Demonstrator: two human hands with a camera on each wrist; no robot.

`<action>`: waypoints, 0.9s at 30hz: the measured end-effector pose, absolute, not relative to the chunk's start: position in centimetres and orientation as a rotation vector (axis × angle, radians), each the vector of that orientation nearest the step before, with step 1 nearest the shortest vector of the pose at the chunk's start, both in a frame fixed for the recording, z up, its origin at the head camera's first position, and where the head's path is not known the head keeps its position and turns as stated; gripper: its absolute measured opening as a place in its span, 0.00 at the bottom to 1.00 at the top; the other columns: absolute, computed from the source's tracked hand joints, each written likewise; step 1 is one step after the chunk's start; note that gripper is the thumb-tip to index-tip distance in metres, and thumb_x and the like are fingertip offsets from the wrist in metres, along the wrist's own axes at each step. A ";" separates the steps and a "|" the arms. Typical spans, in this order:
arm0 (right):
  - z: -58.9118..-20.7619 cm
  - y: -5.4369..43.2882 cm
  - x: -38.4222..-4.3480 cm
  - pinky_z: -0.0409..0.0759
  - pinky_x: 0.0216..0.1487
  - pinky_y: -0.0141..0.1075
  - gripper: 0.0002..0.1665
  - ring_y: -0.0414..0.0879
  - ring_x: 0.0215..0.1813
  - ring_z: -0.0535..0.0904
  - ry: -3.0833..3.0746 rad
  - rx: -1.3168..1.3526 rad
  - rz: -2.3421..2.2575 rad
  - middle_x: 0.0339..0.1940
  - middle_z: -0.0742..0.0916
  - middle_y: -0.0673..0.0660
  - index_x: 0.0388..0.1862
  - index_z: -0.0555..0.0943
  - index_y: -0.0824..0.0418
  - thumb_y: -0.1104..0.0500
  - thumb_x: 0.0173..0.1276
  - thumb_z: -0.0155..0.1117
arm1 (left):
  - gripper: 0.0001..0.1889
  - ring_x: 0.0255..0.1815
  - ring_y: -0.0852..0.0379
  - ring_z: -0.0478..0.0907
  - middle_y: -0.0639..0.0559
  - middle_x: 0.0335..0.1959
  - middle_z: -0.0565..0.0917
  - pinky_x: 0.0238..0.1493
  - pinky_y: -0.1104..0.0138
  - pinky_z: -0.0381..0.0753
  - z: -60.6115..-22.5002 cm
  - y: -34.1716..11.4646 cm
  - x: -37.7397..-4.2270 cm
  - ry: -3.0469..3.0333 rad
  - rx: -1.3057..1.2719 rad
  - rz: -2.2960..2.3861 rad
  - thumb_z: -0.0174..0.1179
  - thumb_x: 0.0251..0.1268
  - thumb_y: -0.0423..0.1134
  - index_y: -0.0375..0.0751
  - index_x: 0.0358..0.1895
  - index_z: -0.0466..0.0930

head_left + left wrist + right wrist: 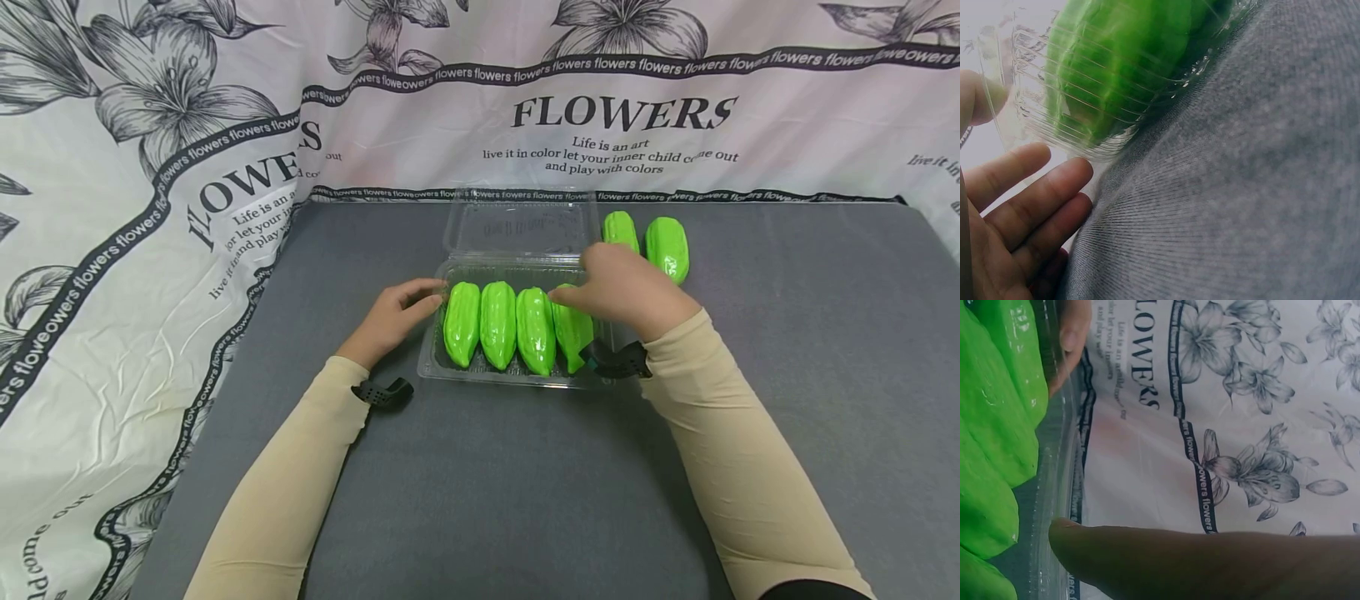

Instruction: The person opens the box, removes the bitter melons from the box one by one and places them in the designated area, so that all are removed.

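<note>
Green fruits point(497, 325): lying four in a row inside a clear plastic tray point(495, 380), side by side, pointing their tapered ends toward the near rim; sitting, tray and all, on a grey tabletop point(525, 483). Stretching from the near side in beige sleeves point(738, 450), wearing a dark band point(384, 393) at each wrist; reaching to both ends of the tray.

At the tray's left end, resting lightly at the clear wall with the left hand point(393, 321) — showing relaxed, nearly straight fingers in the left wrist view, slightly parted, and touching or almost touching the plastic rather than closing round it. Over the tray's right end, hovering above the fourth fruit with the right hand point(633, 287); extending a straight thumb across the upper part of that fruit in the head view, but hiding the other fingers behind the hand; so not telling how far they are curling, nor whether they are holding anything.

Farther back, lying just beyond the right hand, two more green fruits point(667, 250), near each other on the tabletop; folding back behind the tray, a transparent lid point(517, 229). Hanging farthest off — a white cloth point(420, 133), bearing black flowers and printed lettering point(626, 112).
</note>
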State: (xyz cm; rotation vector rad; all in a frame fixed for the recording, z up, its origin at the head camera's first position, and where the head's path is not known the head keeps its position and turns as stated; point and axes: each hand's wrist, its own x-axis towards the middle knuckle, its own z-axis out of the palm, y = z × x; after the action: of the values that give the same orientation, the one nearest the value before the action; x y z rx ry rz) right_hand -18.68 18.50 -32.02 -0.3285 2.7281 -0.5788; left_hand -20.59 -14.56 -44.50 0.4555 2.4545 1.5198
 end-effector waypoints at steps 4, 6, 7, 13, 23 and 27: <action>-32.2 18.2 -18.4 0.71 0.26 0.40 0.27 0.45 0.22 0.65 2.725 -0.324 -0.559 0.19 0.68 0.49 0.20 0.69 0.56 0.45 0.71 0.70 | 0.24 0.71 0.42 0.75 0.40 0.70 0.79 0.73 0.46 0.72 -44.7 -14.6 -20.7 2.450 0.457 1.525 0.57 0.82 0.45 0.38 0.73 0.76; -32.3 18.1 -18.4 0.72 0.26 0.40 0.27 0.44 0.21 0.65 2.721 -0.326 -0.549 0.18 0.67 0.48 0.20 0.68 0.56 0.45 0.71 0.70 | 0.24 0.70 0.42 0.76 0.40 0.70 0.80 0.72 0.46 0.73 -44.6 -14.6 -20.7 2.446 0.458 1.530 0.57 0.82 0.45 0.37 0.73 0.76; -32.3 18.0 -18.3 0.72 0.26 0.41 0.27 0.44 0.21 0.65 2.721 -0.325 -0.544 0.18 0.67 0.48 0.20 0.68 0.56 0.45 0.70 0.70 | 0.24 0.70 0.42 0.76 0.40 0.69 0.80 0.72 0.46 0.73 -44.6 -14.6 -20.7 2.444 0.458 1.533 0.57 0.82 0.45 0.37 0.72 0.77; -32.6 17.7 -18.2 0.72 0.26 0.40 0.28 0.43 0.19 0.64 2.720 -0.306 -0.533 0.16 0.66 0.47 0.17 0.67 0.55 0.47 0.70 0.71 | 0.23 0.71 0.42 0.75 0.39 0.70 0.79 0.72 0.46 0.73 -44.4 -14.6 -20.6 2.447 0.463 1.529 0.57 0.82 0.44 0.37 0.72 0.77; -33.3 17.4 -18.3 0.69 0.23 0.38 0.28 0.41 0.16 0.62 2.752 -0.345 -0.476 0.13 0.65 0.46 0.14 0.66 0.53 0.51 0.70 0.70 | 0.24 0.71 0.42 0.75 0.39 0.70 0.79 0.72 0.46 0.72 -44.3 -14.6 -20.5 2.446 0.454 1.516 0.56 0.82 0.44 0.37 0.73 0.76; -33.4 17.2 -18.3 0.70 0.23 0.39 0.26 0.42 0.18 0.65 2.758 -0.345 -0.455 0.15 0.67 0.47 0.17 0.68 0.54 0.51 0.71 0.69 | 0.24 0.70 0.42 0.76 0.39 0.69 0.80 0.72 0.46 0.73 -44.5 -14.6 -20.7 2.443 0.465 1.528 0.56 0.82 0.44 0.37 0.72 0.76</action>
State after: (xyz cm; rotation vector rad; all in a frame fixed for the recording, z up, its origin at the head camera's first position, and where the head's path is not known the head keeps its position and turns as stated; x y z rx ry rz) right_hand -18.30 17.24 -33.36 -0.3450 2.7576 -0.4548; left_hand -20.66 -14.61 -44.53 0.4648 2.4428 1.5285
